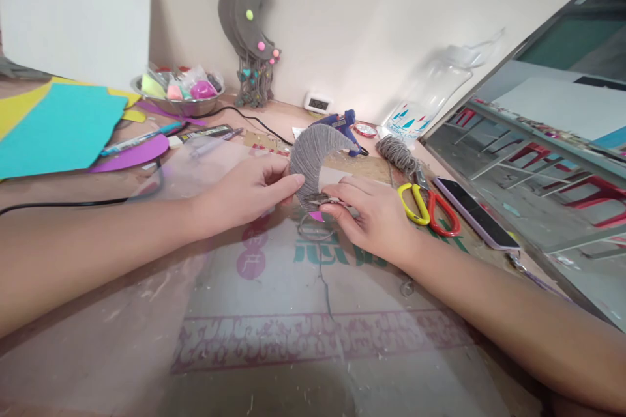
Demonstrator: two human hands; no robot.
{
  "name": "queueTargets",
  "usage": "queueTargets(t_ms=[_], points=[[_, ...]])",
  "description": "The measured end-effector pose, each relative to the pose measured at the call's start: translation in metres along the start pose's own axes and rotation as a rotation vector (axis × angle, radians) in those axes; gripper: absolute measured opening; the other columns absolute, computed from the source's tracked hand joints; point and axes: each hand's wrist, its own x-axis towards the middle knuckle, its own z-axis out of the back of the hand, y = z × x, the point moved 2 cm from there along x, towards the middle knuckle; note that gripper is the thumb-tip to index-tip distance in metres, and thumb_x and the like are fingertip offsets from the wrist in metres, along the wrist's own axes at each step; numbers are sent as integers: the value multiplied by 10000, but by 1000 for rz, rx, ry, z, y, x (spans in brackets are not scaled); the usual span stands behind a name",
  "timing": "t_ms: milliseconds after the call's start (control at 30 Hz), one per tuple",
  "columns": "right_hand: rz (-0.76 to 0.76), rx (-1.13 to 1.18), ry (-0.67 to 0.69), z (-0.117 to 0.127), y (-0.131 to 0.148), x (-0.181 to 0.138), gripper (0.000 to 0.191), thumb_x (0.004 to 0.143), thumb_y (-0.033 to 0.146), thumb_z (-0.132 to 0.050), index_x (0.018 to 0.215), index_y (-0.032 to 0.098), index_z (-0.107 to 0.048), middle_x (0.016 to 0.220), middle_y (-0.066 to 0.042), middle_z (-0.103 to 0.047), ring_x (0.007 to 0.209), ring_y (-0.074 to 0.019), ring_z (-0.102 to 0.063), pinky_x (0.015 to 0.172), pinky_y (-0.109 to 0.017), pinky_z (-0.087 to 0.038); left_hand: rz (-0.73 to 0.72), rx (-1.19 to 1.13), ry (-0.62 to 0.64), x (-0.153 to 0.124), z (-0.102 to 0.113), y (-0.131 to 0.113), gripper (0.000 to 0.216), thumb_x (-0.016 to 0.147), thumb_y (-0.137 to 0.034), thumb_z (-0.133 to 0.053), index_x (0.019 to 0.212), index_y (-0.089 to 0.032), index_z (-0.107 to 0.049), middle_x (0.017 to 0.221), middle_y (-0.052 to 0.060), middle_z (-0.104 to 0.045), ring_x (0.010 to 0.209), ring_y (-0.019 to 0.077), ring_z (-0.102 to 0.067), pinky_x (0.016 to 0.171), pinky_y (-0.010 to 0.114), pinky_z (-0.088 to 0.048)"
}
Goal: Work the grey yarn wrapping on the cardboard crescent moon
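Observation:
A crescent moon shape (308, 155) wrapped in grey yarn stands upright between my two hands, above the clear-covered work surface. My left hand (259, 189) is closed on its left edge, thumb in front. At its lower tip, my right hand (366, 208) pinches the grey yarn (319, 199), fingers closed against the crescent. A small bare purple tip (317, 215) shows below the wrapping. From there a loose strand of yarn (327, 293) trails down over the surface toward me. The fingers partly hide the yarn at the pinch.
Yellow-and-red-handled scissors (443, 214), a yarn bundle (397, 155) and a phone (474, 212) lie to the right. Behind are a blue glue gun (345, 120), a clock (318, 102), a plastic jug (415, 104) and a metal bowl (180, 106). Coloured sheets (63, 130) lie left.

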Motion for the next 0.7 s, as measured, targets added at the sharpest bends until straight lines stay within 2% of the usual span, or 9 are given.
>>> queueTargets(t_ms=[700], points=[[-25,23,1,-1,0,0,228,923,328,-493,927,151,-637,749,-38,-626,648,-134,-534,627,-259,-400,11,-11,-3,0,1,0,327,906,-322,-431,634,-159,-515,583,-42,-451,546,82,-442,530,227,-337]])
